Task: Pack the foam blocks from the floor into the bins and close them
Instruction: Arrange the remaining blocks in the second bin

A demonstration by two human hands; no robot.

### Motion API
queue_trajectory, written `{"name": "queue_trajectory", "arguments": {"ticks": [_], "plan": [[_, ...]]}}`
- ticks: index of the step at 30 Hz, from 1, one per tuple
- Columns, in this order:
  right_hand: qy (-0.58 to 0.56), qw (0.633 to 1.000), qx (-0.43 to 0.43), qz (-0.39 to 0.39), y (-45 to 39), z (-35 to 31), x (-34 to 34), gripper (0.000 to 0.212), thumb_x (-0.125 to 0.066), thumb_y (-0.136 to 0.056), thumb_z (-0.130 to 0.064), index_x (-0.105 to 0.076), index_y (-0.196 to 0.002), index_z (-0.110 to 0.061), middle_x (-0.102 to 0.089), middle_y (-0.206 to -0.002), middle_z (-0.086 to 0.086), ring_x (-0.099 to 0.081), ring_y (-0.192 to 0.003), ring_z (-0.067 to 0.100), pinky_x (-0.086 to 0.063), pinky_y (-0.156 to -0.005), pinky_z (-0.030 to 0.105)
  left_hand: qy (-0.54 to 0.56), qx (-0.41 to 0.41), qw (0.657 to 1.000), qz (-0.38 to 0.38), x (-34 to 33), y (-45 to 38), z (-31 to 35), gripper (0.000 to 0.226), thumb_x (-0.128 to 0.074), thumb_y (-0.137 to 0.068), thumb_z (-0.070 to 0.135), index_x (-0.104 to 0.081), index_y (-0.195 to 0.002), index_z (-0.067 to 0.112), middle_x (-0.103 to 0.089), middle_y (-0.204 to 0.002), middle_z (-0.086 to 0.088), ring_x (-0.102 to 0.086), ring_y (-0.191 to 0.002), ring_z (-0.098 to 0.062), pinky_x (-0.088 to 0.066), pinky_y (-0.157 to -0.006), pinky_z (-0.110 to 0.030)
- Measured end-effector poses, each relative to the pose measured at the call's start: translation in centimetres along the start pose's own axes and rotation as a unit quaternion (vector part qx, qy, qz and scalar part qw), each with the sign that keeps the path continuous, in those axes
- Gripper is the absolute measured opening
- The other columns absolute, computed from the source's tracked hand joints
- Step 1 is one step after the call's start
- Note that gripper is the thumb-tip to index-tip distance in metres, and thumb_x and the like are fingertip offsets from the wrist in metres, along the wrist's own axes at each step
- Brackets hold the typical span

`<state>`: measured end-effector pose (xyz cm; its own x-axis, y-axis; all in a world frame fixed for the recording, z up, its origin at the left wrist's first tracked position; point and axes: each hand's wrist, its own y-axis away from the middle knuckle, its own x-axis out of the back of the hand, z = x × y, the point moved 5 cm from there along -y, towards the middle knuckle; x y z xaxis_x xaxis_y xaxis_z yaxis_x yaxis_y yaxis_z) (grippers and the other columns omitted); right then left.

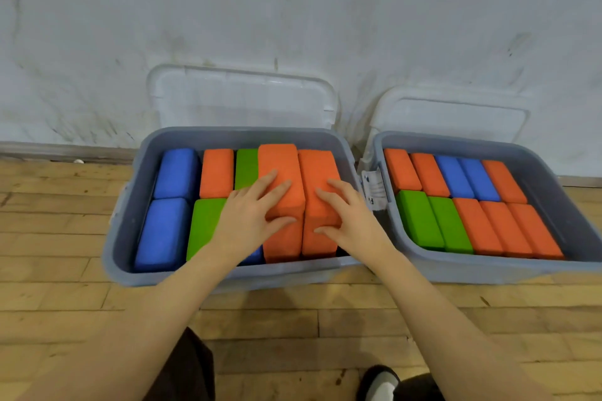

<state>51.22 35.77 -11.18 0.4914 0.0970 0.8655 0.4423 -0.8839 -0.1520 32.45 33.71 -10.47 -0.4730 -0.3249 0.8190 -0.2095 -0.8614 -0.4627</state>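
Two grey bins stand open on the wooden floor against the wall. The left bin (130, 205) holds blue, green and orange foam blocks. Two orange blocks stick up higher than the rest: one (280, 163) under my left hand (250, 215), the other (317, 169) under my right hand (345, 215). Both hands lie flat on these blocks with fingers spread, pressing on their tops. The right bin (488, 265) is filled with orange, blue and green blocks lying level. A blue block below my left wrist is mostly hidden.
Each bin's clear lid leans back against the white wall: the left lid (241, 98) and the right lid (449, 114). A white label (374, 185) hangs between the bins. My shoe (381, 384) and dark trouser leg (192, 368) are at the bottom edge.
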Motion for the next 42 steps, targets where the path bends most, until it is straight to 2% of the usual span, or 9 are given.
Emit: {"name": "queue_trajectory", "arguments": {"ticks": [9, 12, 14, 19, 22, 25, 29, 37, 42], "plan": [[0.001, 0.999, -0.012, -0.038, 1.8, 2.2, -3.3, 0.057, -0.073, -0.078, -0.034, -0.053, -0.130, -0.021, -0.036, -0.143, 0.002, -0.038, -0.127, 0.028, -0.049, -0.088, 0.049, 0.016, 0.013, 0.998, -0.055, -3.0, 1.9, -0.9, 0.056, -0.050, -0.081, 0.059, -0.062, -0.122, 0.022, -0.062, -0.113, -0.008, -0.064, -0.079, -0.030, -0.055, -0.065, -0.039], [0.041, 0.999, -0.014, -0.006, 1.6, 1.7, -3.1, 0.057, -0.051, -0.081, -0.061, -0.053, -0.128, -0.028, -0.043, -0.135, -0.006, -0.047, -0.116, 0.022, -0.052, -0.073, 0.041, -0.012, 0.047, 0.997, -0.059, -3.1, 1.1, -1.6, 0.054, -0.035, -0.091, 0.057, -0.061, -0.124, 0.024, -0.057, -0.117, -0.008, -0.061, -0.077, -0.030, -0.053, -0.060, -0.039], [0.060, 0.997, -0.009, 0.038, 1.0, 1.5, -2.8, 0.056, -0.039, -0.087, -0.060, -0.054, -0.129, -0.027, -0.051, -0.127, -0.004, -0.055, -0.105, 0.023, -0.051, -0.073, 0.039, -0.047, 0.075, 0.994, -0.063, -3.7, 0.8, -2.0, 0.050, -0.034, -0.091, 0.053, -0.060, -0.125, 0.027, -0.053, -0.126, -0.011, -0.060, -0.084, -0.035, -0.052, -0.069, -0.043], [0.065, 0.987, -0.038, 0.141, -2.6, 2.5, -2.2, 0.052, -0.042, -0.092, -0.046, -0.051, -0.132, -0.014, -0.053, -0.126, 0.011, -0.055, -0.107, 0.031, -0.048, -0.084, 0.044, -0.101, 0.099, 0.989, -0.030, -4.4, -1.9, -2.1, 0.043, -0.037, -0.090, 0.042, -0.072, -0.096, 0.018, -0.062, -0.081, -0.006, -0.061, -0.067, -0.031, -0.046, -0.066, -0.039], [0.080, 0.990, -0.082, 0.077, -4.9, 3.9, -3.4, 0.054, -0.037, -0.094, -0.047, -0.046, -0.137, -0.015, -0.044, -0.141, 0.012, -0.046, -0.124, 0.034, -0.038, -0.098, 0.048, -0.151, 0.139, 0.974, -0.091, -6.4, -3.2, -3.1, 0.054, -0.033, -0.086, 0.048, -0.065, -0.115, 0.016, -0.066, -0.104, -0.012, -0.060, -0.088, -0.038, -0.045, -0.077, -0.043], [0.081, 0.992, -0.100, -0.003, -5.7, 5.1, -5.1, 0.051, -0.033, -0.099, -0.043, -0.031, -0.146, -0.023, -0.028, -0.153, 0.006, -0.031, -0.137, 0.028, -0.020, -0.111, 0.043, -0.123, 0.146, 0.965, -0.180, -9.7, -2.6, -2.9, 0.070, -0.011, -0.086, 0.054, -0.042, -0.140, 0.022, -0.041, -0.145, -0.010, -0.037, -0.130, -0.039, -0.028, -0.103, -0.048], [0.110, 0.991, -0.080, -0.019, -5.2, 5.2, -5.6, 0.052, -0.028, -0.100, -0.043, -0.025, -0.148, -0.021, -0.023, -0.155, 0.005, -0.028, -0.139, 0.022, -0.015, -0.115, 0.040, -0.094, 0.173, 0.963, -0.181, -11.8, -0.9, -3.4, 0.073, 0.001, -0.085, 0.056, -0.024, -0.148, 0.029, -0.022, -0.155, -0.001, -0.015, -0.142, -0.032, -0.014, -0.113, -0.045], [0.124, 0.988, -0.081, -0.035, -4.7, 6.3, -6.7, 0.066, -0.013, -0.093, -0.052, -0.036, -0.143, -0.016, -0.036, -0.149, 0.008, -0.042, -0.130, 0.026, -0.027, -0.109, 0.043, -0.081, 0.162, 0.969, -0.166, -11.9, -1.0, -3.8, 0.071, -0.005, -0.083, 0.060, -0.032, -0.143, 0.034, -0.038, -0.145, 0.005, -0.032, -0.126, -0.030, -0.025, -0.096, -0.042], [0.176, 0.980, -0.096, -0.008, -7.2, 5.7, -5.6, 0.056, -0.021, -0.093, -0.056, -0.061, -0.109, -0.021, -0.061, -0.115, 0.002, -0.055, -0.110, 0.030, -0.026, -0.104, 0.053, -0.109, 0.140, 0.980, -0.088, -11.0, -2.8, -4.7, 0.053, -0.023, -0.089, 0.052, -0.065, -0.108, 0.025, -0.064, -0.103, 0.001, -0.052, -0.088, -0.032, -0.025, -0.071, -0.036]]}}
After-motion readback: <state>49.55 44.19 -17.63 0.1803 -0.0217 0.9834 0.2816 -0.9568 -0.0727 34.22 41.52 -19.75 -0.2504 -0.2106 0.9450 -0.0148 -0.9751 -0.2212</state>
